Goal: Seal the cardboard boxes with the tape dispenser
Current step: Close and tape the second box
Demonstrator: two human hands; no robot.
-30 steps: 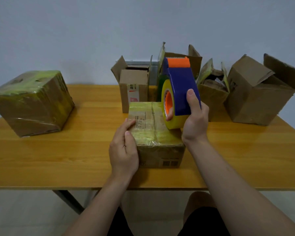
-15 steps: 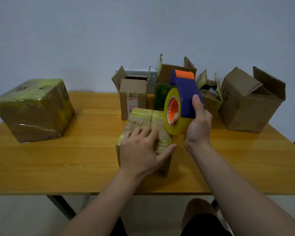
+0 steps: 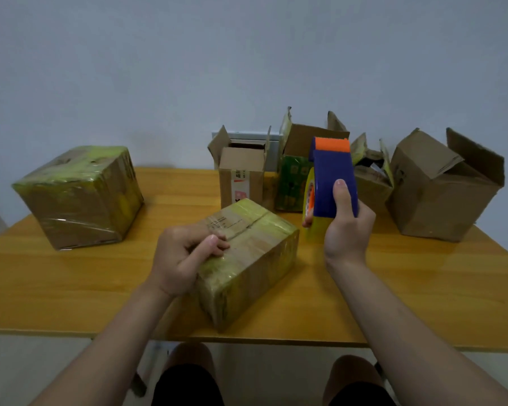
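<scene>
I am gripping the taped box point(image 3: 255, 259) with my left hand point(image 3: 182, 259), fingers point(image 3: 217, 244) curled over its top left edge. The box is lying skewed at the tabletop's point(image 3: 71, 288) front edge, mid-width. My right hand point(image 3: 346, 232) is clasping the tape dispenser point(image 3: 332, 183) upright just beyond the box, wrist straight, thumb pointing up.

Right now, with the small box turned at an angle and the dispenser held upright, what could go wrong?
1. The small taped box has its near corner close to the front edge of the table; a push by the left hand might tip it off.
2. The tape dispenser in the right hand is just in front of the open green box; a swing might knock it.
</scene>
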